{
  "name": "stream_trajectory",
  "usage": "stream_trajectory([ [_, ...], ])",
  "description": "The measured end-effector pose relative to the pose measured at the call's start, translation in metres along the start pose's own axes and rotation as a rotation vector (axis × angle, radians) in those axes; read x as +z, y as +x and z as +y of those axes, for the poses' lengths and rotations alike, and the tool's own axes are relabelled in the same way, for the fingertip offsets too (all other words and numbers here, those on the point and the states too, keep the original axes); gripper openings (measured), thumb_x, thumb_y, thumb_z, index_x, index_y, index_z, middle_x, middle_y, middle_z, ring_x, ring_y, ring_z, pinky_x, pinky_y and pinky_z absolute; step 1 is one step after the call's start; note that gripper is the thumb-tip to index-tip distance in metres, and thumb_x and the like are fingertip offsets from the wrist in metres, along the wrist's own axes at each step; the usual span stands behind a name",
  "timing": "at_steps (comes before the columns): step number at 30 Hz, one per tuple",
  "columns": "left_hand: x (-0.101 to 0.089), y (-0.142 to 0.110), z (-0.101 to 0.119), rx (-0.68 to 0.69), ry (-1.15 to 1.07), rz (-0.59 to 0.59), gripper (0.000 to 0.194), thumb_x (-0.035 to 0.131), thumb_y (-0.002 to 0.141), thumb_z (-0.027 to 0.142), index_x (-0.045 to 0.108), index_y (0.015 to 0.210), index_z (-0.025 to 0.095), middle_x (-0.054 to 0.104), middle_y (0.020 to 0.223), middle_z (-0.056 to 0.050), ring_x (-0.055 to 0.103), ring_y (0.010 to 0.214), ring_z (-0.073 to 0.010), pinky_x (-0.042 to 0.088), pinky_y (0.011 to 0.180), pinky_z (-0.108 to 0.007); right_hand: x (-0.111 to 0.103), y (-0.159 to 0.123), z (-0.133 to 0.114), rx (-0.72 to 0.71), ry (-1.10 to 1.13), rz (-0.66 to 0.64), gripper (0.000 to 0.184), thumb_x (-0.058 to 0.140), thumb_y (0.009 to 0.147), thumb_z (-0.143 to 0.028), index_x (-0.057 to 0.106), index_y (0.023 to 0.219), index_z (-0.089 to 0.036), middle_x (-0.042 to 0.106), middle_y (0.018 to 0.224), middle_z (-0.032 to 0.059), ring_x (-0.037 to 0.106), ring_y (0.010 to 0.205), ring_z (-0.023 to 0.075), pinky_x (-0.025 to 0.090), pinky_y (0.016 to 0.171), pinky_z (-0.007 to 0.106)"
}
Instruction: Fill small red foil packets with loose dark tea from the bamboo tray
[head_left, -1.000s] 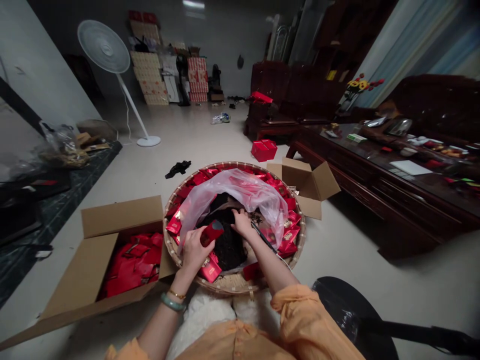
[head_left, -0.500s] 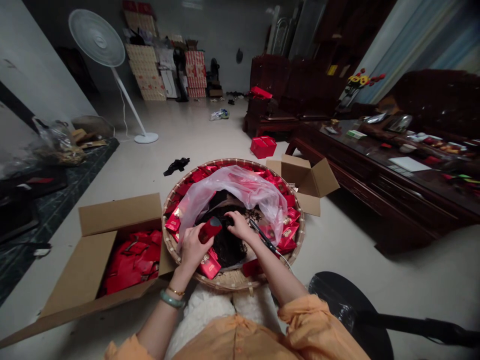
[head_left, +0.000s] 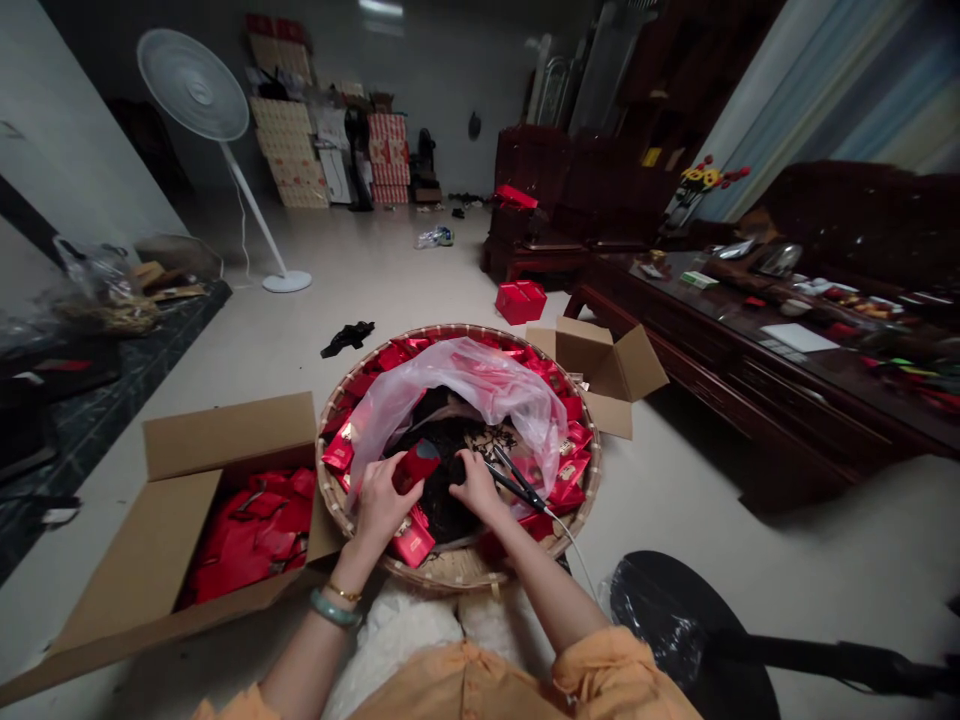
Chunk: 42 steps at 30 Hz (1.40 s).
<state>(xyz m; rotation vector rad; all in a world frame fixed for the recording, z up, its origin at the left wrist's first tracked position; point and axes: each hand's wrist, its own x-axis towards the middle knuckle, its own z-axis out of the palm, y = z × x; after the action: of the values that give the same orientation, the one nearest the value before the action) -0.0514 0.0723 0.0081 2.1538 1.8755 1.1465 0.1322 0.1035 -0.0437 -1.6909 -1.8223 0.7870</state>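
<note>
Looks like the person's left hand [head_left: 379,505] is closed around a small glossy red packet [head_left: 415,467], tilted toward the right hand [head_left: 474,484], which pinches narrowly into dark loose tea leaves [head_left: 442,492] in a round woven bamboo tray [head_left: 457,572], a clear plastic bag [head_left: 450,385] folded back for reach.

A white standing fan [head_left: 193,84] rises from the tiled floor [head_left: 420,270] near the left wall, with stacked cartons [head_left: 289,150] against the far wall behind it. A red box [head_left: 520,301] and a black cloth [head_left: 347,339] lie on the floor. To the right, a dark wooden tabletop [head_left: 750,300] carries scattered items, just beside a carved wooden chair [head_left: 532,170] and yellow-and-red flowers [head_left: 697,185].
</note>
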Motion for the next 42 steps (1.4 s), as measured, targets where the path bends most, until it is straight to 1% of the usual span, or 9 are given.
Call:
stream_trajectory([
  [5,-0.001,0.000,-0.002,-0.025,0.026,0.019,0.037,0.064,0.069,0.032,0.061,0.104,0.019,0.066,0.085,-0.007,0.059,0.083,-0.0243,0.050,0.072,-0.035,-0.009,0.008,0.009,0.080,0.512,0.171,0.050,0.064,0.064,-0.027,0.049,0.111,-0.022,0.058,0.107,0.0039,0.055,0.100,0.0211,0.044,0.090,0.037],
  [9,0.001,0.002,-0.004,-0.020,0.030,0.019,0.040,0.065,0.069,0.034,0.060,0.105,0.019,0.066,0.082,-0.007,0.059,0.084,-0.0247,0.050,0.072,-0.035,-0.010,0.006,0.008,0.400,1.003,0.030,0.044,0.065,0.066,-0.036,0.050,0.104,-0.024,0.062,0.091,0.0017,0.061,0.078,0.0190,0.053,0.064,0.034],
  [11,0.001,0.004,-0.003,-0.018,0.033,0.022,0.041,0.065,0.069,0.034,0.060,0.105,0.018,0.066,0.083,-0.007,0.059,0.084,-0.0247,0.050,0.073,-0.035,-0.011,0.005,0.006,0.469,1.207,-0.046,0.035,0.064,0.067,-0.034,0.051,0.098,-0.023,0.063,0.086,0.0009,0.061,0.073,0.0177,0.053,0.060,0.032],
  [16,-0.001,0.005,-0.002,-0.017,0.012,0.021,0.039,0.063,0.069,0.035,0.061,0.104,0.019,0.066,0.084,-0.007,0.060,0.082,-0.0241,0.050,0.069,-0.034,-0.019,0.006,-0.002,0.481,1.412,-0.128,0.023,0.053,0.076,-0.036,0.056,0.090,-0.019,0.067,0.087,0.0051,0.064,0.081,0.0187,0.053,0.071,0.036],
  [20,-0.002,0.004,-0.002,-0.039,0.003,0.014,0.039,0.064,0.069,0.036,0.061,0.104,0.019,0.065,0.082,-0.006,0.060,0.080,-0.0236,0.050,0.066,-0.033,-0.021,0.007,-0.009,0.553,1.677,-0.082,0.024,0.048,0.079,-0.039,0.059,0.083,-0.018,0.069,0.080,0.0048,0.065,0.085,0.0211,0.051,0.079,0.040],
  [28,0.003,-0.001,-0.005,-0.039,-0.019,0.010,0.039,0.064,0.069,0.034,0.060,0.104,0.018,0.065,0.085,-0.007,0.060,0.082,-0.0232,0.051,0.066,-0.032,-0.021,0.007,-0.014,0.544,1.819,-0.075,0.020,0.046,0.081,-0.029,0.063,0.084,-0.018,0.071,0.087,0.0059,0.063,0.097,0.0215,0.049,0.087,0.043],
  [34,0.010,-0.006,-0.007,-0.031,-0.059,0.019,0.041,0.065,0.069,0.033,0.059,0.106,0.018,0.065,0.092,-0.009,0.060,0.086,-0.0241,0.051,0.070,-0.034,-0.023,0.010,-0.014,0.573,1.842,0.026,0.015,0.051,0.080,-0.021,0.063,0.089,-0.021,0.070,0.086,0.0012,0.065,0.087,0.0156,0.051,0.083,0.036],
  [38,0.011,-0.008,-0.007,-0.017,-0.056,0.024,0.042,0.066,0.068,0.034,0.060,0.106,0.017,0.065,0.088,-0.009,0.059,0.087,-0.0252,0.051,0.071,-0.035,-0.025,0.010,-0.016,0.571,1.900,0.020,0.021,0.046,0.084,-0.030,0.063,0.085,-0.018,0.070,0.085,0.0049,0.065,0.088,0.0159,0.051,0.084,0.034],
  [42,0.010,-0.007,-0.005,-0.016,-0.064,0.024,0.041,0.065,0.069,0.035,0.060,0.105,0.017,0.065,0.084,-0.008,0.059,0.083,-0.0242,0.051,0.069,-0.034,-0.028,0.007,-0.021,0.633,1.928,0.034,0.031,0.038,0.086,-0.036,0.062,0.079,-0.018,0.069,0.080,0.0052,0.065,0.087,0.0179,0.051,0.085,0.040],
])
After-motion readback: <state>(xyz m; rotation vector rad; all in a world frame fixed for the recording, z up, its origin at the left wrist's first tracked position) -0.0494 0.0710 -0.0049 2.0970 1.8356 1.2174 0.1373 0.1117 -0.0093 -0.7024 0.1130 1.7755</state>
